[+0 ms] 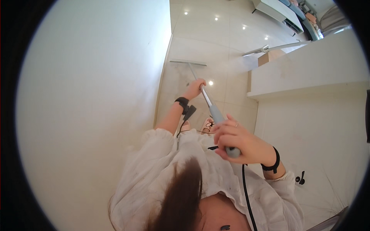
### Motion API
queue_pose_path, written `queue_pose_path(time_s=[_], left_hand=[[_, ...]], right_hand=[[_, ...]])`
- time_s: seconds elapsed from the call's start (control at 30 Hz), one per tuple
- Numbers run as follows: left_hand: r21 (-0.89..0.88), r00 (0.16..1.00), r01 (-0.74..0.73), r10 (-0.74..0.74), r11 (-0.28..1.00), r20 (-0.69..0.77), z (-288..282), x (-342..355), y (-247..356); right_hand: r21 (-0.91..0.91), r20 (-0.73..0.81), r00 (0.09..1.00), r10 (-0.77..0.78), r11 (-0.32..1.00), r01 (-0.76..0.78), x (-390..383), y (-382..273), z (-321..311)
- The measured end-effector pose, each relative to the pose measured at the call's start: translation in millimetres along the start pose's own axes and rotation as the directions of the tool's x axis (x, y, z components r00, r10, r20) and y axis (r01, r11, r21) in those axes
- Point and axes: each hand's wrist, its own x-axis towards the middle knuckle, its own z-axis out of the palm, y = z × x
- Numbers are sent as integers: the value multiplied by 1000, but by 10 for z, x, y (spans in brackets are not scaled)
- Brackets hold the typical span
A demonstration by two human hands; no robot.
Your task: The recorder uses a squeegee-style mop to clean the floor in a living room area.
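Observation:
A long-handled floor squeegee slants away from me, its silver pole (207,96) ending in a thin, wide, pale head (188,62) on the tiled floor. Partway down the pole, my left hand (194,89) is closed around the metal. My right hand (239,141) wraps the grey grip (217,113) near the top end, in front of my body; the grip's rounded end (233,152) shows below the fingers. Both wrists wear black bands, and a small black device on a cable hangs by the left one.
A white wall (96,96) rises close on my left. On the right stands a white ledge (308,73), with a cardboard-coloured box (269,57) and a pale pole (287,46) beyond it. A low white cabinet (277,13) is far right. My feet in pink sandals (207,126) are below.

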Motion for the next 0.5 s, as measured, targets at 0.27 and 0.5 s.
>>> queue_pose_path(time_s=[0.27,0.5], left_hand=[[24,997,-45,43,999,62,-54,178,-624],[-62,998,47,-45,997,41,-31,-45,-620]], right_hand=[[198,-164,974,154,973,-120,94,505,304],[60,-72,997,1,998,4,237,533,315]])
